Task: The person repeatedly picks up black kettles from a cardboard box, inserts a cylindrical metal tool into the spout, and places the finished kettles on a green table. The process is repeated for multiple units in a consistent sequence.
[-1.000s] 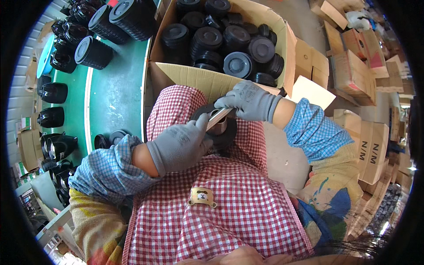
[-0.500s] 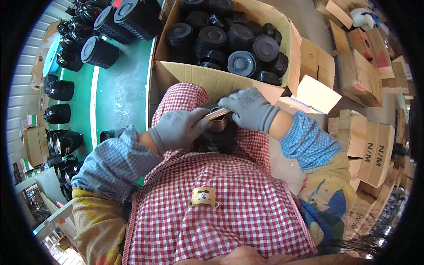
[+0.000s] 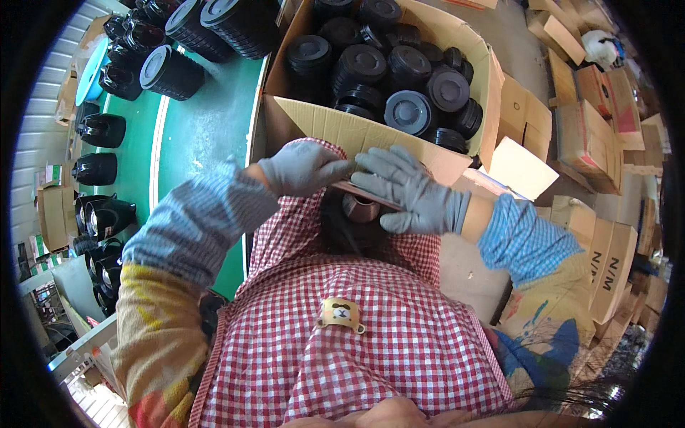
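Note:
My left hand, in a grey glove, is closed at the left end of a thin metallic bar. My right hand, gloved the same way, has its fingers spread and stretched out. The bar's right end lies against it, between thumb and fingers. Below the bar, in my lap, sits a black rounded object with a shiny metal cylinder in its middle. My hands and the bar partly hide that object, so its kind does not show.
A large open carton of black round lids stands just ahead. On the left, a green worktable carries stacked black lids and glossy black jug-like housings. Cardboard boxes stand at the right.
My right hand has gone from a closed grip to spread fingers. The bar now slopes down to the right instead of up. My left hand has moved forward, away from my body.

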A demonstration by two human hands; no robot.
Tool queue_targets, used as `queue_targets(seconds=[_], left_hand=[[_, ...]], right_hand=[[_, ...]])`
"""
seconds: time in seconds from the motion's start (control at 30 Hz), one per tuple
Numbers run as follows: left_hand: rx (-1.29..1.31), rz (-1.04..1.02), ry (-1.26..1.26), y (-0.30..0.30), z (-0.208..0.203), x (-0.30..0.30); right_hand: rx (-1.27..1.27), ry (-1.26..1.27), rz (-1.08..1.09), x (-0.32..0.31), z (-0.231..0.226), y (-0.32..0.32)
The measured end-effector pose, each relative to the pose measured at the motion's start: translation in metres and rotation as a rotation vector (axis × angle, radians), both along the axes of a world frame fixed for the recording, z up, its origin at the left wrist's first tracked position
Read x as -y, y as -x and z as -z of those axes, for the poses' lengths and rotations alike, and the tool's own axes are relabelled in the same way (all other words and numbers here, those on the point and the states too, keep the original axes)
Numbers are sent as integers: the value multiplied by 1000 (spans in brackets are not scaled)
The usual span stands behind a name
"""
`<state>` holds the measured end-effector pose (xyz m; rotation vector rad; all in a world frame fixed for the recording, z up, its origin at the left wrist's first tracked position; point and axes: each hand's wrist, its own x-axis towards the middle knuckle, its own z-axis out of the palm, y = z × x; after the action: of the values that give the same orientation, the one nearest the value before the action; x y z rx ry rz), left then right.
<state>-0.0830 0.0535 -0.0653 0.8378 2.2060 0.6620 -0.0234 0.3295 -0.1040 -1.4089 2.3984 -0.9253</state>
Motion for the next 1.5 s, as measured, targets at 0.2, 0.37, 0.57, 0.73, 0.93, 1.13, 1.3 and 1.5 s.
queue_targets(seconds=[0.2,0.37,0.57,0.73,0.93,1.13,1.3,1.5], left_hand=[[64,-35,67,52,30,-46],[-660,-400,-588,13,30,-14],[-654,253,-707,-108,-22,-59],[-683,136,-644,-113,19,-80],[-608,95,-627,-104,8,-92],[-513,191,-710,-106,38,-80],[-371,388,-1096,-79,29,-46],[32,311,-1278,-65,22,-27]], right_hand=[[248,89,17,57,-38,-22],[687,467,88,40,-30,-19],[1424,842,4,44,-24,-18],[1526,765,-29,33,-26,1],[236,544,-27,80,16,73],[231,567,20,79,30,66],[104,305,334,34,13,34],[31,47,370,8,-3,15]])
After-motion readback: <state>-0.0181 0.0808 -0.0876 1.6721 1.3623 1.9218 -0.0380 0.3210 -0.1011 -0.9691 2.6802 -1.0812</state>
